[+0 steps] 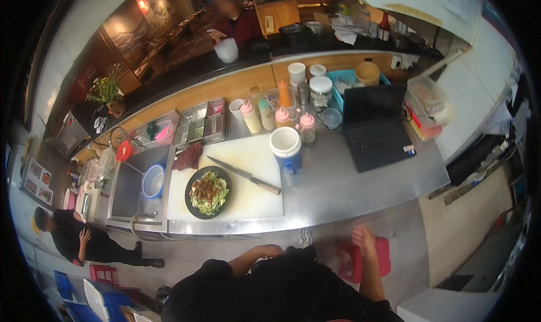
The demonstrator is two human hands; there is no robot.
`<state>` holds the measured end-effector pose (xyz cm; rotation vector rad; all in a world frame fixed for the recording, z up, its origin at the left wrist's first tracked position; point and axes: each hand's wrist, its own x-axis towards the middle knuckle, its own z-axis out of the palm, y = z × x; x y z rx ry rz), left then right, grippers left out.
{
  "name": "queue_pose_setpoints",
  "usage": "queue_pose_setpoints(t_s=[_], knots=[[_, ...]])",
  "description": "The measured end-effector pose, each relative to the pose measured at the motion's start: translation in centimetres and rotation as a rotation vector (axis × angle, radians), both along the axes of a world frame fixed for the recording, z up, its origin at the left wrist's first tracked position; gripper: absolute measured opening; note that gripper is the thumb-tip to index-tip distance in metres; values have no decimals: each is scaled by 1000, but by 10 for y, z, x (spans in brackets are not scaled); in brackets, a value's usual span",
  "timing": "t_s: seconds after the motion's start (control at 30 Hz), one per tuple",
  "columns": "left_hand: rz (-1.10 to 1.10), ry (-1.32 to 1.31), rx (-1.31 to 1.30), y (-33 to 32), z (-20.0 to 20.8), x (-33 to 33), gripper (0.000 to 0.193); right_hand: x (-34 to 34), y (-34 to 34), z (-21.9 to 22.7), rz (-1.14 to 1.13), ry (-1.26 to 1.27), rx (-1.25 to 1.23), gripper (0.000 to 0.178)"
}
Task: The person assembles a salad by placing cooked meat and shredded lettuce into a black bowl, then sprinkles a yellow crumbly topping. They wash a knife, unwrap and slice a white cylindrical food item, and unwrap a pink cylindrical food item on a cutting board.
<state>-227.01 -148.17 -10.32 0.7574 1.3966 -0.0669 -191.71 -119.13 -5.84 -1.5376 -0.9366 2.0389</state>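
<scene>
My left hand (pixel 270 251) is bent in against my dark clothing, its fingers mostly hidden. My right hand (pixel 364 242) is raised off the counter's front edge with fingers stretched out and nothing in it. A black plate (pixel 190 205) of shredded greens topped with browned bits (pixel 209 190) rests on the white cutting board (pixel 256 208). Beside the plate lies a kitchen knife (pixel 242 174), its wooden handle toward me. Neither hand touches the board, the plate or the knife.
Behind the board stand squeeze bottles (pixel 251 118), a sectioned metal tray (pixel 202 122) and a white-and-blue jug (pixel 285 147). A laptop (pixel 375 127) sits at right, a sink (pixel 132 186) at left. Under my right hand is a red stool (pixel 378 260). Another person (pixel 93 237) stands far left.
</scene>
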Motion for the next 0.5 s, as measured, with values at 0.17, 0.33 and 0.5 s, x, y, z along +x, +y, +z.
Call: queue_pose_setpoints(t_s=[0.17, 0.33, 0.5], knots=[[-238, -131, 528, 140, 40, 31, 51, 77, 16, -19, -215, -72, -60, 41], [-103, -561, 481, 217, 90, 37, 48, 130, 60, -13, -395, -159, 104, 34], [-7, -582, 529, 240, 114, 18, 40, 134, 138, 43, -480, 3, 322, 45]])
